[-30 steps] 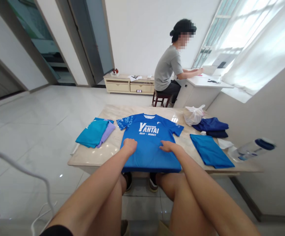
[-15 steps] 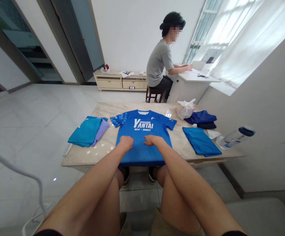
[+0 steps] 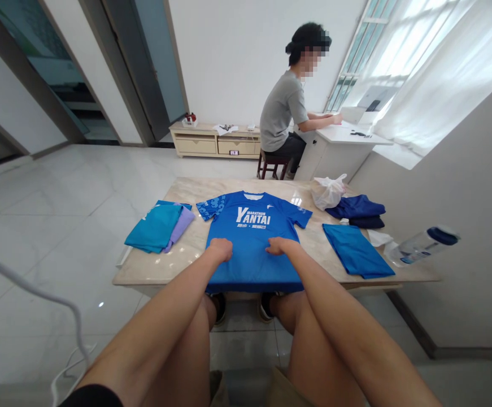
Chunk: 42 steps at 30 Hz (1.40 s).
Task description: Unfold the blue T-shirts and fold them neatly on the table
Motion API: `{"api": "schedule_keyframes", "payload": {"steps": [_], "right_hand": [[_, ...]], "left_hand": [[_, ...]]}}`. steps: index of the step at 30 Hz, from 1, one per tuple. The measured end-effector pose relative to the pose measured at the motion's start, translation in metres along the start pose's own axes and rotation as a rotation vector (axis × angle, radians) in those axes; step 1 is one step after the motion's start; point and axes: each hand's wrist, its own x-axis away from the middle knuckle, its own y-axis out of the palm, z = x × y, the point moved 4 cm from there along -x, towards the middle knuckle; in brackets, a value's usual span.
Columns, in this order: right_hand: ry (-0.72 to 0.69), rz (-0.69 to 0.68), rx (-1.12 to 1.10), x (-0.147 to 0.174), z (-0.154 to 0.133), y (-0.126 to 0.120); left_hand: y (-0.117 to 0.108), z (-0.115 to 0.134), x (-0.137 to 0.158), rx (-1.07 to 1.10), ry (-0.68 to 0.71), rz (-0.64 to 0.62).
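A blue short-sleeved T-shirt [image 3: 252, 265] with white "Marathon Yantai" lettering lies spread front up on the table, its collar away from me and its hem at the near edge. My left hand [image 3: 221, 249] rests over the shirt's left side with the fingers curled in; whatever may be inside them is hidden. On the right half of the shirt, below the lettering, is my right hand [image 3: 280, 245], its fingers bent but somewhat apart. No lifted fold of cloth shows in it.
Folded teal [image 3: 155, 227] and lilac [image 3: 179, 227] clothes lie left on the marble-topped table [image 3: 144, 272]. At right are folded blue cloth [image 3: 356, 251], dark blue clothes [image 3: 358, 209], a white plastic bag [image 3: 328, 191] and a clear bottle [image 3: 419, 247]. Beyond, a person [image 3: 283, 110] sits at a white desk.
My right hand has slid rightward across the shirt, widening the gap between my hands. The left hand stays nearly in place. The whole view has shifted slightly; the shirt remains flat.
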Motion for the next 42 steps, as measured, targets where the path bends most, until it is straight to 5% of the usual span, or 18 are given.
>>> {"api": "schedule_keyframes", "payload": {"steps": [15, 42], "right_hand": [[-0.081, 0.025, 0.076, -0.006, -0.015, 0.000], [-0.105, 0.008, 0.022, 0.003, -0.028, -0.003]], "left_hand": [[-0.024, 0.017, 0.009, 0.084, 0.065, 0.202], [-0.018, 0.006, 0.007, 0.202, -0.015, 0.135]]}}
